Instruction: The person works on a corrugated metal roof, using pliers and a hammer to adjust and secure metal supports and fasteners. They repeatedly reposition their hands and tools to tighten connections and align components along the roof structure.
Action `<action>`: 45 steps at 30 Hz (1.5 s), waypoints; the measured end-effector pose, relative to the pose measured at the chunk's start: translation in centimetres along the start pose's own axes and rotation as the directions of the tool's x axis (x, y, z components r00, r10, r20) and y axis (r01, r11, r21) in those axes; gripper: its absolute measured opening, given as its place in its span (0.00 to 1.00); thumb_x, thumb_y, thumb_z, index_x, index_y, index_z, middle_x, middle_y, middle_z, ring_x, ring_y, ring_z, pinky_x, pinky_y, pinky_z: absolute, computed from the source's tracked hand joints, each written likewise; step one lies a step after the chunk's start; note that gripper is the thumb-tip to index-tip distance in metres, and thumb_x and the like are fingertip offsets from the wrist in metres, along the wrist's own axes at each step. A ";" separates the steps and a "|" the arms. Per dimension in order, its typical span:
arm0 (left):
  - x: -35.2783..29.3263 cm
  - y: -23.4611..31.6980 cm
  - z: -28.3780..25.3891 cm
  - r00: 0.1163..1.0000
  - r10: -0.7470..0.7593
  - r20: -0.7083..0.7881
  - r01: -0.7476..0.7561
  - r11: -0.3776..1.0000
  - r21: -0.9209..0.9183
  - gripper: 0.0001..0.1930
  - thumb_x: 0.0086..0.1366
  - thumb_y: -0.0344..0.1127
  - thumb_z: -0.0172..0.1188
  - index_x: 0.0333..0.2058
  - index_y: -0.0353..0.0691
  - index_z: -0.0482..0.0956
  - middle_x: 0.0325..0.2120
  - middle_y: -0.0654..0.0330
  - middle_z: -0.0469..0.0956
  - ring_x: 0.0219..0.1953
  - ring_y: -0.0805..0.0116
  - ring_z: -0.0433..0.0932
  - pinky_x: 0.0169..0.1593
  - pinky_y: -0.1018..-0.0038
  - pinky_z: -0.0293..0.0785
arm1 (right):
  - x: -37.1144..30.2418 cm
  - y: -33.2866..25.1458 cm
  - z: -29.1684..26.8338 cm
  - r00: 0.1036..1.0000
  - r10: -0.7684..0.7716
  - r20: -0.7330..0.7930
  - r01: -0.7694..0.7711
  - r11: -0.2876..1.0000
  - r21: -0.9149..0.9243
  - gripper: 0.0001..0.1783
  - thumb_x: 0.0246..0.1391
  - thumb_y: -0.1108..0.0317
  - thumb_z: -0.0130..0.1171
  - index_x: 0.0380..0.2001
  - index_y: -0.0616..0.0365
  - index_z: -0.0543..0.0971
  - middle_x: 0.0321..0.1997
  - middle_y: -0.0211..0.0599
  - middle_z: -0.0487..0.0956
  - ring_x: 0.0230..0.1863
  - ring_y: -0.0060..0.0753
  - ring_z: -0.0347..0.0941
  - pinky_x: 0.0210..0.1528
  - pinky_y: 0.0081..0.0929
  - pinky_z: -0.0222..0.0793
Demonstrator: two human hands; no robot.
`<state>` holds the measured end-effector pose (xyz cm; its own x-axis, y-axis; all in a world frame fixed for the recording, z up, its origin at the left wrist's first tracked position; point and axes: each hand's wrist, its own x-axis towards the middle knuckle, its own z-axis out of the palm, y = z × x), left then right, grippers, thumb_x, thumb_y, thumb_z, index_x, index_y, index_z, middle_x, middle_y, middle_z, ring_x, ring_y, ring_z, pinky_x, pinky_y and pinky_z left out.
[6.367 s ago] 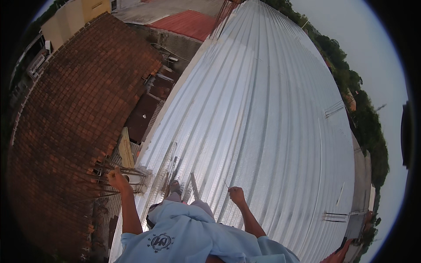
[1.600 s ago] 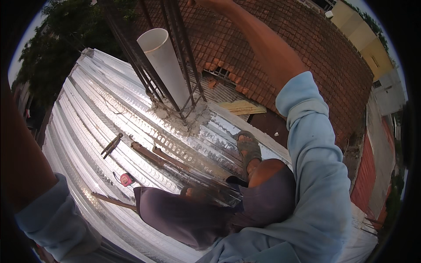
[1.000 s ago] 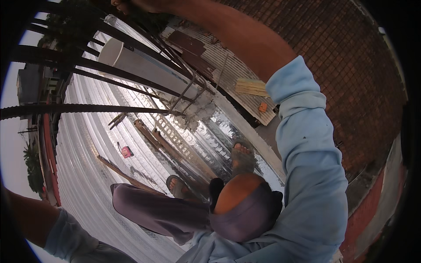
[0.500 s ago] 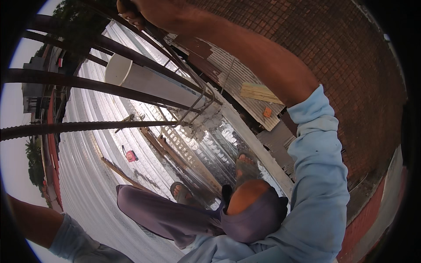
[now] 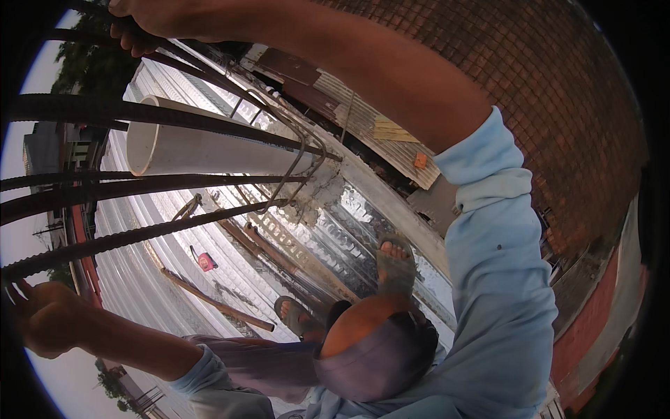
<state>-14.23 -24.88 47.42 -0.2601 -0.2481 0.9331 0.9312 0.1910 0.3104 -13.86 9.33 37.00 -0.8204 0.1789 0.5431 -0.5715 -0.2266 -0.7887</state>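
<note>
At the upper left, my right hand [image 5: 143,28] is wrapped round a dark steel rebar [image 5: 202,70], its fingers curled underneath. My left hand [image 5: 49,314] is raised at the left rim, with its fingers apart just below a ribbed rebar [image 5: 105,244]; the dark picture edge hides part of them, and no firm hold on the bar shows. Several rebars rise from a concrete base [image 5: 314,192]. Among them stands a wide white plastic pipe [image 5: 216,143], open at its top. A bent steel stirrup [image 5: 300,157] rings the bars near the base.
My sandaled feet [image 5: 394,262] stand on shiny corrugated metal roofing [image 5: 125,279]. A red tape measure [image 5: 205,261], a rusty rod [image 5: 216,300] and pliers-like tool [image 5: 188,207] lie there. A concrete ledge [image 5: 380,188] runs along the right, with lower roofs and a tiled roof [image 5: 558,119] beyond.
My left hand has come up into view near the ribbed rebar. My right hand has moved left and slightly down, its grip kept. The view has shifted, so the pipe appears farther left.
</note>
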 end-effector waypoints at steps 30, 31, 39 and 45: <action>-38.2 3.7 -4.4 0.005 -0.504 0.863 0.272 0.832 0.484 0.10 0.56 0.15 0.51 0.32 0.33 0.78 0.28 0.51 0.80 0.33 0.58 0.81 0.39 0.69 0.75 | -29.2 24.8 -15.4 0.486 0.845 -0.221 -0.858 0.510 0.060 0.12 0.54 0.67 0.58 0.34 0.64 0.84 0.26 0.33 0.76 0.23 0.21 0.64 0.19 0.25 0.56; -37.1 2.4 -5.6 -0.052 -0.647 0.761 0.212 0.737 0.642 0.10 0.57 0.15 0.49 0.30 0.32 0.79 0.26 0.52 0.80 0.32 0.61 0.81 0.39 0.70 0.75 | -28.9 24.4 -14.7 0.477 0.847 -0.235 -0.861 0.504 0.067 0.11 0.54 0.67 0.58 0.33 0.63 0.84 0.25 0.32 0.76 0.23 0.22 0.64 0.19 0.25 0.55; -27.7 0.9 -1.2 -0.579 -0.601 0.551 0.038 0.655 0.754 0.12 0.64 0.27 0.53 0.42 0.30 0.82 0.34 0.53 0.84 0.36 0.68 0.81 0.43 0.69 0.77 | -28.5 22.6 -13.5 0.369 0.900 -0.232 -0.927 0.375 -0.021 0.09 0.50 0.67 0.60 0.28 0.62 0.83 0.21 0.31 0.72 0.20 0.22 0.64 0.17 0.28 0.52; -42.7 5.3 2.7 -0.592 -0.568 0.572 0.624 0.126 0.771 0.33 0.72 0.53 0.52 0.64 0.32 0.66 0.55 0.51 0.76 0.51 0.61 0.76 0.55 0.66 0.71 | -28.4 25.5 -13.7 0.365 0.892 -0.266 -0.885 0.421 0.200 0.08 0.48 0.68 0.62 0.27 0.62 0.83 0.22 0.33 0.74 0.22 0.25 0.66 0.21 0.32 0.55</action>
<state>1.08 -10.72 9.74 -0.5210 0.5814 -0.6250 -0.2420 0.6015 0.7613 -4.85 11.57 -2.46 -0.8044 0.1181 -0.5822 0.4813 -0.4448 -0.7553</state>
